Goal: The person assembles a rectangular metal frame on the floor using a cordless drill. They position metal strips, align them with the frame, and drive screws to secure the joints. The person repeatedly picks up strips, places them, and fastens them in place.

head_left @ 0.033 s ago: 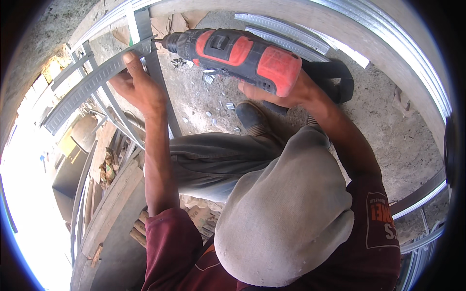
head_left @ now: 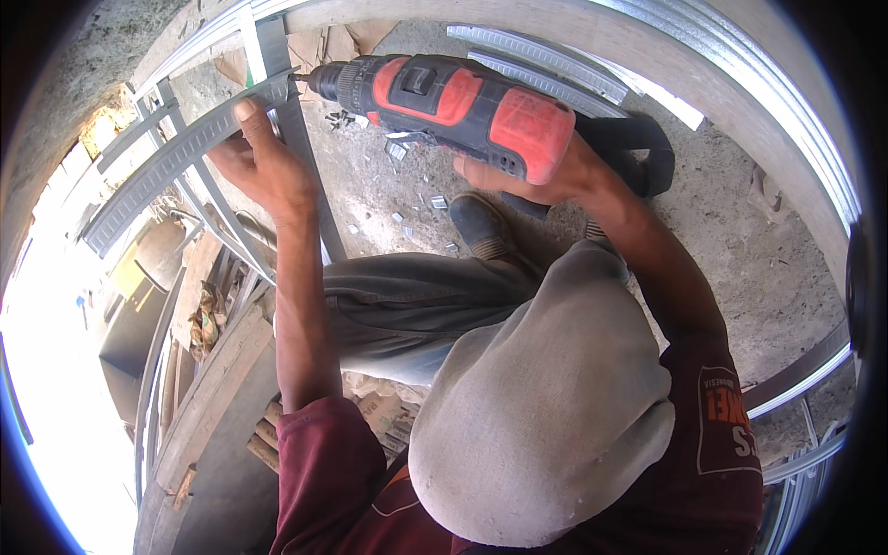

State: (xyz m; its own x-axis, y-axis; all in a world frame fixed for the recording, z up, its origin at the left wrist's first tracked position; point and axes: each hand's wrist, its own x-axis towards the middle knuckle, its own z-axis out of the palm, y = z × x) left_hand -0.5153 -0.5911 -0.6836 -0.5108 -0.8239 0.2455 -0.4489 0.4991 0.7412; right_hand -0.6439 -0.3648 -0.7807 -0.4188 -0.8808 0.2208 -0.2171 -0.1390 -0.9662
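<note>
Rough concrete floor (head_left: pixel 721 231), bright glare at far left, scrap wood (head_left: pixel 208 398) lower left. Small shiny metal chips (head_left: pixel 437 202) lie scattered mid-floor; a few dark bits (head_left: pixel 342 120) sit near the drill's front end. Ribbed strip (head_left: pixel 176 157), silver, curves across the upper left, its right end crossing an upright (head_left: pixel 310 153) of the metal frame. Left hand (head_left: pixel 268 176) is clamped on the strip near that end, thumb over the near face, other fingers partly hidden behind. Right hand (head_left: pixel 555 176) is closed round the drill (head_left: pixel 462 97), red and black; grip mostly hidden under the body. Drill points left, bit (head_left: pixel 303 78) at the strip's right end; can't tell whether it is into the metal. Loose channels (head_left: pixel 555 79) lie beyond the drill. Dark boot (head_left: pixel 476 222) below the drill, grey trousers (head_left: pixel 407 296), grey hood (head_left: pixel 546 398), maroon shirt (head_left: pixel 333 453).
</note>
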